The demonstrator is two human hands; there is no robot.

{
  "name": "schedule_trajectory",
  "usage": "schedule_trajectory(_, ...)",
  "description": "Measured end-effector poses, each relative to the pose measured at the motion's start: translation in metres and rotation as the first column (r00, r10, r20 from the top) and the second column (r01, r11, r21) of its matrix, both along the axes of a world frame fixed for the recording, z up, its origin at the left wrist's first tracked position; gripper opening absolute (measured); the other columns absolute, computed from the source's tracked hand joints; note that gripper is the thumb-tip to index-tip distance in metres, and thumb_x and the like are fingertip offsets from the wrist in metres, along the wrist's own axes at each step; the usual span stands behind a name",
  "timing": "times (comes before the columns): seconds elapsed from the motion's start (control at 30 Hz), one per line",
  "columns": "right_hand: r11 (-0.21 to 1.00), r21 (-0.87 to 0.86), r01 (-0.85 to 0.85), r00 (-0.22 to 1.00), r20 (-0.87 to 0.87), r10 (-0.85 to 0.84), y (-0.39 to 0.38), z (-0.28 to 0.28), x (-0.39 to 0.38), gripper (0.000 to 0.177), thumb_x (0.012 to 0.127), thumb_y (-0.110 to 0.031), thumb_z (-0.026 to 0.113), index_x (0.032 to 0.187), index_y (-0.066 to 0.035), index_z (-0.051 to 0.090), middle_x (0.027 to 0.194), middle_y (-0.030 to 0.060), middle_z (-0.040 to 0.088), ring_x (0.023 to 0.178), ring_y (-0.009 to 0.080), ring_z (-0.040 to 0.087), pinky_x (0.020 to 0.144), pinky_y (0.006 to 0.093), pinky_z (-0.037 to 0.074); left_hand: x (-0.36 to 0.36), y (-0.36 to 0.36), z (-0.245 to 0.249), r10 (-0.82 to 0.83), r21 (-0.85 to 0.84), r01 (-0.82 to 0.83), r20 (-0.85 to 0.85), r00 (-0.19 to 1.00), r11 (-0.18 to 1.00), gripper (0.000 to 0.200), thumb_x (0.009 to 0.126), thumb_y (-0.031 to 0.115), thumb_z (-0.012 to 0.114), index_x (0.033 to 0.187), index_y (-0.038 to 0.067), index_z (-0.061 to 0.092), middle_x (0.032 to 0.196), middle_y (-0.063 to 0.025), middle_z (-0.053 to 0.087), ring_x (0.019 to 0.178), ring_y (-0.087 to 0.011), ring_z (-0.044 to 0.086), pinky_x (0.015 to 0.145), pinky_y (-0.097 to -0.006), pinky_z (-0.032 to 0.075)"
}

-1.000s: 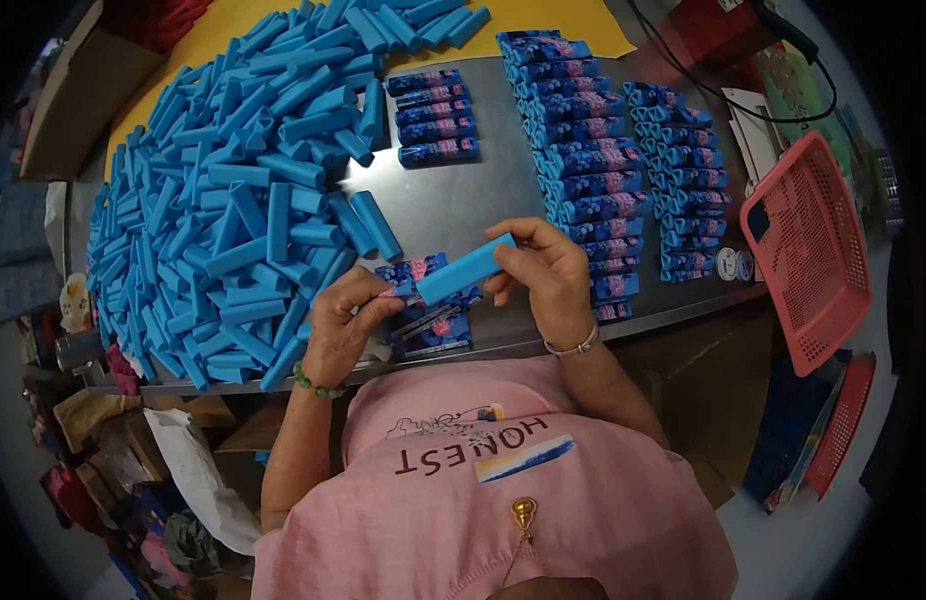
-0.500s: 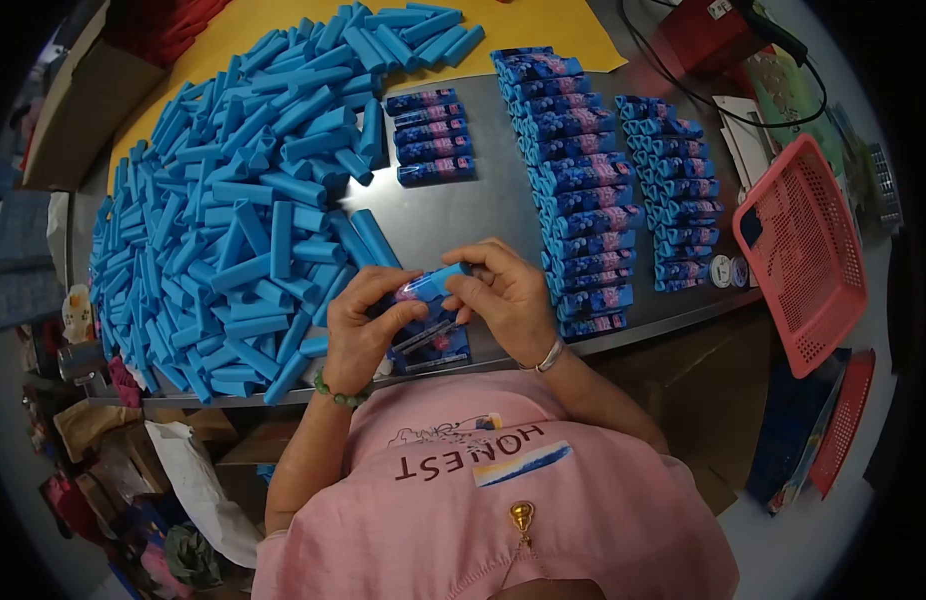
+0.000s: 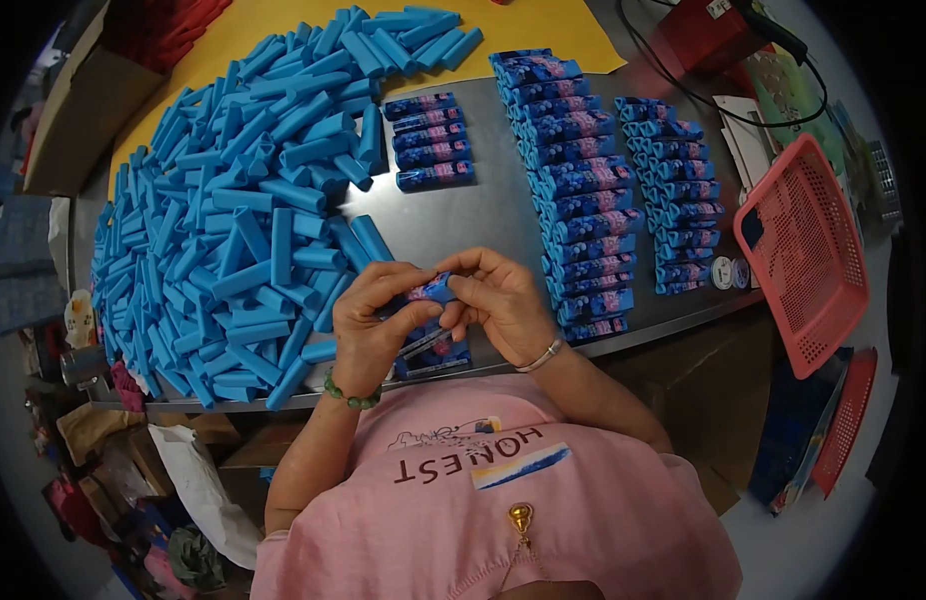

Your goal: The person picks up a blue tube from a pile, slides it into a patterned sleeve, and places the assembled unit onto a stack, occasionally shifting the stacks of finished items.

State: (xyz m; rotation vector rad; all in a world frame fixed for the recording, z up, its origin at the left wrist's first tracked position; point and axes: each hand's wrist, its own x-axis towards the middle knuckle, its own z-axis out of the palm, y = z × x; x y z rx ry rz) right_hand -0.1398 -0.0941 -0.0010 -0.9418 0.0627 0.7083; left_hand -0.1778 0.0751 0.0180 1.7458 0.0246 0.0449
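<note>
- A small printed tube (image 3: 433,289), blue with pink, is held between the two hands above the near edge of the table (image 3: 488,205); fingers cover much of it.
- The left hand (image 3: 366,316), green beads at its wrist, has thumb and fingers pinched nearly together on the tube's left end.
- The right hand (image 3: 505,308), a bangle at its wrist, pinches the right end between thumb and forefinger, its other fingers curled below.
- Flat printed sleeves (image 3: 435,362) lie just under the hands.
- Left of them spreads a big heap of plain blue tubes (image 3: 245,235), partly over a yellow sheet (image 3: 573,32).
- Beyond the hands, five printed tubes (image 3: 431,152) lie in a short column.
- To the right, two stacks of printed tubes (image 3: 591,178) stand side by side.
- Farther right, a pink basket (image 3: 811,250) sits tilted at the table's edge.
</note>
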Motion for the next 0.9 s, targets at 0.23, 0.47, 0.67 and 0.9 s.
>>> schedule_trajectory(0.23, 0.978, -0.025, 0.209, 0.977, -0.028, -0.21, -0.008, -0.011, 0.003, 0.026, 0.095, -0.017, 0.048, 0.112, 0.003, 0.052, 0.091, 0.0128, 0.06, 0.069, 0.0174, 0.064, 0.052, 0.0252, 0.052, 0.04, 0.006, -0.011, -0.005, 0.093, 0.006, -0.01, 1.0, 0.996, 0.025, 0.077, 0.002, 0.067, 0.101, 0.001, 0.064, 0.093, -0.0059, 0.06, 0.082, -0.0142, 0.058, 0.073, -0.0252, 0.046)
schedule_trajectory(0.47, 0.98, -0.197, 0.022, 0.999, 0.037, -0.015, -0.009, -0.01, -0.008, 0.024, 0.093, -0.016, 0.052, 0.108, 0.003, 0.055, 0.092, 0.0115, 0.06, 0.068, 0.0138, 0.063, 0.053, 0.0214, 0.05, 0.173, 0.005, -0.029, 0.001, 0.476, -0.225, 0.425, 0.905, 0.85, 0.021, 0.071, 0.008, 0.07, 0.091, 0.007, 0.067, 0.091, -0.0076, 0.062, 0.079, -0.0276, 0.058, 0.073, -0.035, 0.046)
schedule_trajectory(0.67, 0.974, -0.224, 0.039, 0.998, 0.053, -0.028, -0.014, -0.009, -0.002, 0.021, 0.093, -0.015, 0.052, 0.106, 0.002, 0.057, 0.091, 0.0101, 0.061, 0.067, 0.0121, 0.062, 0.052, 0.0201, 0.049, 0.213, 0.008, -0.06, -0.039, 0.66, -0.295, 0.442, 0.896, 0.691, 0.019, 0.07, 0.012, 0.072, 0.088, 0.01, 0.071, 0.097, -0.0064, 0.062, 0.092, -0.0255, 0.057, 0.081, -0.0357, 0.046)
schedule_trajectory(0.9, 0.974, -0.224, 0.017, 0.999, 0.036, -0.009, -0.012, -0.006, 0.003, 0.021, 0.093, -0.013, 0.052, 0.105, 0.002, 0.058, 0.09, 0.0102, 0.061, 0.067, 0.0119, 0.062, 0.052, 0.0198, 0.049, 0.2, 0.015, -0.042, -0.066, 0.682, -0.345, 0.499, 0.864, 0.645, 0.027, 0.068, 0.013, 0.073, 0.094, 0.01, 0.069, 0.097, -0.0061, 0.061, 0.094, -0.0275, 0.055, 0.082, -0.0388, 0.044)
